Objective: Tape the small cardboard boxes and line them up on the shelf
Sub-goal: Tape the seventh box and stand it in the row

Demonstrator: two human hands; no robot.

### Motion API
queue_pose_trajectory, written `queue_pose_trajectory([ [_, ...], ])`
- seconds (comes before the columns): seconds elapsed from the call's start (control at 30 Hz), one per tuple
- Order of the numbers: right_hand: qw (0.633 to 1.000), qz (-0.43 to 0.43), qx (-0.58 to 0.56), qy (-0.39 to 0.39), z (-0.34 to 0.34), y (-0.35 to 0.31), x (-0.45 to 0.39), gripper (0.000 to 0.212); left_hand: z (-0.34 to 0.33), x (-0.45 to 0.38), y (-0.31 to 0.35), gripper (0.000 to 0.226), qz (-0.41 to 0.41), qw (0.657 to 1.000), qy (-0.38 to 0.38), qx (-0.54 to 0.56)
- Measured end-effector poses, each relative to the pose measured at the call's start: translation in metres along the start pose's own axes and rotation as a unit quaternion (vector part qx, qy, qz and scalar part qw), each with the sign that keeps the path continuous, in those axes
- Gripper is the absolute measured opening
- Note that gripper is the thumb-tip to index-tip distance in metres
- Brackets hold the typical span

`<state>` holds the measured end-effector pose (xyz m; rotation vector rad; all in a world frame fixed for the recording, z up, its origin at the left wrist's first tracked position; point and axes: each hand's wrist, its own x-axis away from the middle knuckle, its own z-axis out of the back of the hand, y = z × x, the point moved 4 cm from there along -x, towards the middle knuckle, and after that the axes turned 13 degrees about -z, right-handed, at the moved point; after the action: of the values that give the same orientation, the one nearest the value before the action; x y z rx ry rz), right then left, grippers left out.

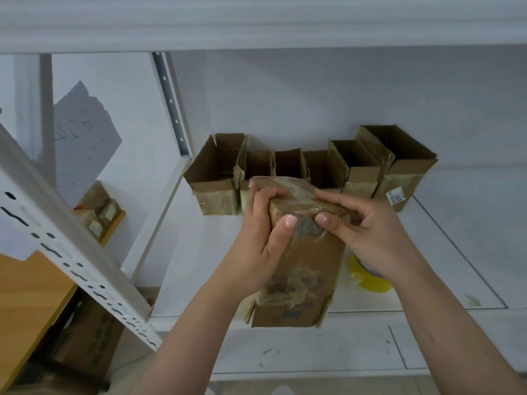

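Observation:
I hold a small cardboard box point(302, 269) above the white shelf point(427, 246), its far end covered in wrinkled clear tape. My left hand point(262, 238) grips the box's left side with the thumb on its top face. My right hand point(368, 223) pinches the taped far end from the right, thumb pressing the tape down. Several open small boxes point(216, 183) stand in a row at the back of the shelf, against the wall. A yellow tape roll point(368, 276) lies on the shelf under my right wrist, partly hidden.
A white perforated shelf post point(71, 238) slants across the left. Behind it are a wooden board point(25, 292), more small boxes on a wooden ledge point(99, 215) and a paper sheet point(82, 138) with writing. An upper shelf point(256, 21) spans the top.

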<state>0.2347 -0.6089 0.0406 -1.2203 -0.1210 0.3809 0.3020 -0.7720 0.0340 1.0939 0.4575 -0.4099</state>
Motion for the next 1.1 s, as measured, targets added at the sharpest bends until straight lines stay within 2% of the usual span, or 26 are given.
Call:
queue_pose_trajectory([
  [0.1,0.999,-0.005,0.031,0.018,-0.002,-0.001,0.004,0.061,-0.003,0.001,-0.003,0.049,0.017,0.999,0.019,-0.024],
  [0.2,0.997,-0.018,0.064,0.034,-0.001,0.001,0.007,0.063,-0.005,0.005,-0.008,0.044,0.039,0.998,0.008,-0.044],
  [0.3,0.994,-0.025,0.089,0.051,-0.001,0.002,0.009,0.065,-0.004,0.006,-0.008,0.043,0.037,0.999,0.01,0.031],
  [0.4,0.993,-0.002,0.11,0.051,-0.005,0.002,0.011,0.072,-0.002,0.004,-0.006,0.04,0.023,0.998,0.056,0.018],
  [0.5,0.995,-0.055,0.067,0.049,-0.003,0.01,0.011,0.085,-0.002,0.005,-0.009,0.034,0.036,0.993,0.11,0.029],
  [0.57,0.987,-0.087,0.091,0.097,0.003,0.015,0.014,0.076,-0.002,0.006,-0.011,0.029,0.044,0.99,0.129,0.045],
  [0.67,0.96,-0.077,0.213,0.163,0.006,0.014,0.018,0.061,-0.006,0.008,-0.012,0.026,0.046,0.988,0.143,0.044],
  [0.87,0.952,0.031,0.236,0.194,0.003,0.011,0.017,0.042,-0.009,0.005,-0.012,0.025,0.043,0.988,0.145,0.016],
  [0.93,0.953,0.039,0.236,0.186,0.002,0.011,0.016,0.045,-0.007,0.004,-0.011,0.025,0.045,0.988,0.149,0.015],
  [0.97,0.963,0.035,0.206,0.169,0.003,0.012,0.016,0.048,-0.004,0.004,-0.011,0.026,0.046,0.987,0.152,0.02],
  [1.03,0.992,0.015,0.048,0.118,0.007,0.013,0.014,0.052,0.0,0.004,-0.011,0.032,0.051,0.984,0.165,0.048],
  [1.1,0.993,0.015,-0.07,0.098,0.012,0.014,0.01,0.049,0.004,0.003,-0.008,0.04,0.046,0.982,0.171,0.072],
])
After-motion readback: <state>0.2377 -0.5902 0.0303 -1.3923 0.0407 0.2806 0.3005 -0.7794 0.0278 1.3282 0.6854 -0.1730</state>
